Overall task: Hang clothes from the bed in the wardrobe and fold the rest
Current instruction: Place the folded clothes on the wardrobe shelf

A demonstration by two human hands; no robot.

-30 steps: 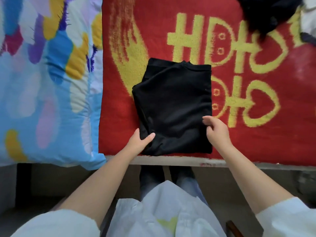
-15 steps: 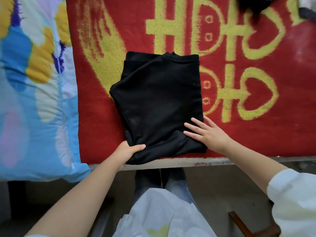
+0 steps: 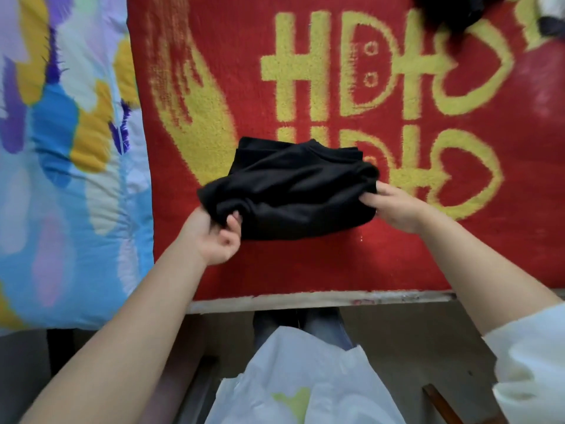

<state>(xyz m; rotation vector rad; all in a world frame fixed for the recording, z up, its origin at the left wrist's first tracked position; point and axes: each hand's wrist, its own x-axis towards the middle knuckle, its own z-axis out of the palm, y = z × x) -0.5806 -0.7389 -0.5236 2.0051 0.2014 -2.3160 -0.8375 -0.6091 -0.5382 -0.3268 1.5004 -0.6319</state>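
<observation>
- A folded black garment (image 3: pixel 293 191) lies on the red blanket (image 3: pixel 305 264) with yellow lettering that covers the bed, roughly at the middle of the view and near the bed's front edge (image 3: pixel 305 299).
- The near half of the garment is raised and bunched, doubled toward its far half; the far edge lies flat on the blanket.
- The left hand (image 3: pixel 214 237) grips the garment's near left corner, its fingers (image 3: pixel 234 223) curled round a bunch of the cloth with the thumb on top.
- The right hand (image 3: pixel 394 206) holds the garment's right edge, its fingers (image 3: pixel 371 198) pinching the fabric from the side.
- Both forearms are bare; a white sleeve (image 3: pixel 532 362) shows on the right arm.
- A quilt (image 3: pixel 61 179) in blue, yellow, purple and white lies just left of the blanket, its edge touching it.
- Another dark piece of clothing (image 3: pixel 449 10) sits at the top right of the blanket, well apart from the hands and partly cut off by the frame.
</observation>
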